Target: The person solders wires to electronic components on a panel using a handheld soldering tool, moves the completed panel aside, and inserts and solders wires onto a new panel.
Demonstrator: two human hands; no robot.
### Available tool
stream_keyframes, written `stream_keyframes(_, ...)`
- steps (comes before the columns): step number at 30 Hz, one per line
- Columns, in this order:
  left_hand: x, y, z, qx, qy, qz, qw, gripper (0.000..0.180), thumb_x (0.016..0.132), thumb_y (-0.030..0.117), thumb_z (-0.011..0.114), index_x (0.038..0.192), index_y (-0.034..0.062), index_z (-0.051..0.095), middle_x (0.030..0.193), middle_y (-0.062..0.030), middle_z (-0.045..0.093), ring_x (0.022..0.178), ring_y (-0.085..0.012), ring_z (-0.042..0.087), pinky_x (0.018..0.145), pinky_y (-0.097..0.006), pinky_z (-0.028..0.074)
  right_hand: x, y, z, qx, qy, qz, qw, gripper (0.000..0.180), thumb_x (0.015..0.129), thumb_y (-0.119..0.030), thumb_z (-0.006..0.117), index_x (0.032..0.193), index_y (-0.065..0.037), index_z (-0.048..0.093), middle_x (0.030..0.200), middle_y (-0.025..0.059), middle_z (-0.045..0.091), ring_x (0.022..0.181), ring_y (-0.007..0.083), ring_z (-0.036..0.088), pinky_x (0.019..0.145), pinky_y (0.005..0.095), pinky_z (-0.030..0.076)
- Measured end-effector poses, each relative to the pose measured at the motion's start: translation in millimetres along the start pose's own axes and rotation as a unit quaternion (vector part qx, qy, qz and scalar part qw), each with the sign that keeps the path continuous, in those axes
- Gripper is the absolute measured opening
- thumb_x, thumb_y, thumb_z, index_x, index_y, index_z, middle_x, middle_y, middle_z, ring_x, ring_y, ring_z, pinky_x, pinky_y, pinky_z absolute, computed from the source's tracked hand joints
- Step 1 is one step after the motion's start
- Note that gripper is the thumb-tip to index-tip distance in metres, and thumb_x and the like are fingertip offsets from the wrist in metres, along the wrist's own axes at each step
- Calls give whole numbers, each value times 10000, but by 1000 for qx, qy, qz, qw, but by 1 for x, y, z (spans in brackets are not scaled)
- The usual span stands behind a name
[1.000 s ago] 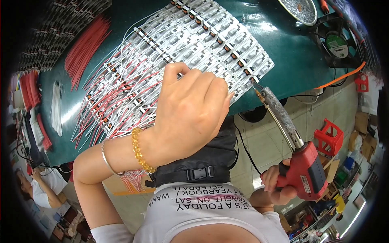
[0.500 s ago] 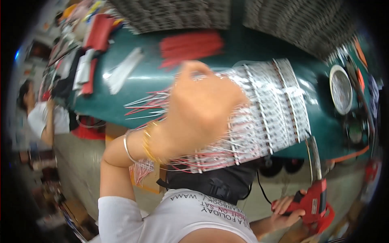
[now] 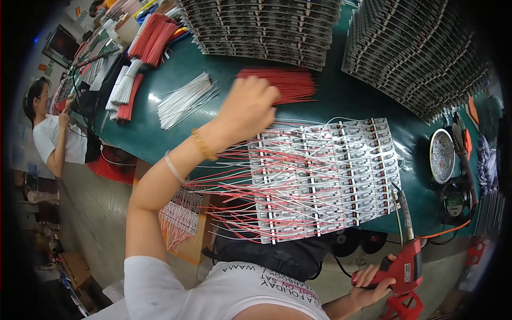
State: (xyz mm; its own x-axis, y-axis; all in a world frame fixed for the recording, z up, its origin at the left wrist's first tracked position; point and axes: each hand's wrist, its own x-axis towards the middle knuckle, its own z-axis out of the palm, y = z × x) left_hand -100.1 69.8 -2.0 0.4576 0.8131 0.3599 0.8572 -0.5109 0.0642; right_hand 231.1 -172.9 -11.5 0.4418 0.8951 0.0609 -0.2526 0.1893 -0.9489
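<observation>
A wide green workbench (image 3: 341,101) fills most of the head view, curved by the fisheye lens. Along its far edge tall stacks of circuit-board strips (image 3: 266,26) are piled, w/ a second bank (image 3: 416,53) fanned out at far right, presumably stock kept out of the working zone.

At bench centre a panel of small LED boards (image 3: 325,176) is laid flat near the front edge, overhanging it slightly toward the person; red and white leads trail off its left side, so the solder points are kept within easy reach.

Behind the panel a bundle of red wires (image 3: 290,82) is laid; a bundle of white wires (image 3: 186,98) lies to its left, and more red/white bundles (image 3: 130,90) further left, apparently sorted by colour.

The left hand (image 3: 248,109) is raised over the bench, between the panel and the red bundle, fingers curled in loosely. Whether a wire is pinched cannot be told, as only the back of the hand is seen. Bracelets are worn on that wrist.

The right hand (image 3: 370,280) is held low, off the bench edge, clenched round the red grip of a soldering gun (image 3: 405,250), tip pointed up at the panel's right corner.

At right a round metal dish (image 3: 442,154) is set, near the iron side.

At far left a co-worker in a white top (image 3: 53,138) is seen at another station.
</observation>
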Motion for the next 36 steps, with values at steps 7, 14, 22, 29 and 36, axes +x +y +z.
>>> stream_keyframes(7, 44, -9, 11, 9, -131, 46, 990, 195, 683, -4, 536, 874, -42, 517, 720, -195, 580, 670, -371, 578, 612, -445, 458, -2, 1, 1, -3, 25, 5, 1000, 576, 940, -445, 435, 1243, 37, 349, 470, 0, 333, 335, 83, 302, 327, 220, 298)
stream_keyframes(14, 49, -26, 3, -160, -161, -70, 971, 119, 757, 89, 618, 815, -12, 643, 774, -187, 642, 723, -331, 625, 649, -374, 485, 3, 0, 0, 2, 40, 5, 999, 565, 942, -439, 437, 1238, 35, 352, 466, 4, 345, 336, 81, 309, 330, 219, 300)
stream_keyframes(22, 58, -8, -34, -119, -91, -82, 985, 105, 767, 80, 617, 820, -8, 640, 753, -175, 638, 705, -334, 618, 640, -387, 481, 7, 3, -7, 13, 28, -1, 1000, 540, 948, -428, 432, 1225, 30, 360, 472, 3, 347, 337, 80, 307, 335, 221, 290)
stream_keyframes(29, 73, 30, -30, 169, -210, 127, 955, 25, 706, 48, 579, 718, 34, 596, 741, -123, 604, 782, -307, 600, 672, -405, 484, 9, 5, -6, 18, -3, -12, 1000, 569, 934, -448, 449, 1226, 33, 358, 476, 5, 355, 337, 86, 319, 341, 216, 309)
stream_keyframes(36, 69, 29, -24, -134, -126, 32, 983, 83, 794, 95, 618, 822, 20, 639, 682, -112, 635, 600, -242, 605, 563, -331, 454, 14, -2, -8, -35, -11, -31, 999, 656, 895, -494, 496, 1247, 41, 355, 482, -3, 377, 358, 88, 350, 366, 223, 337)
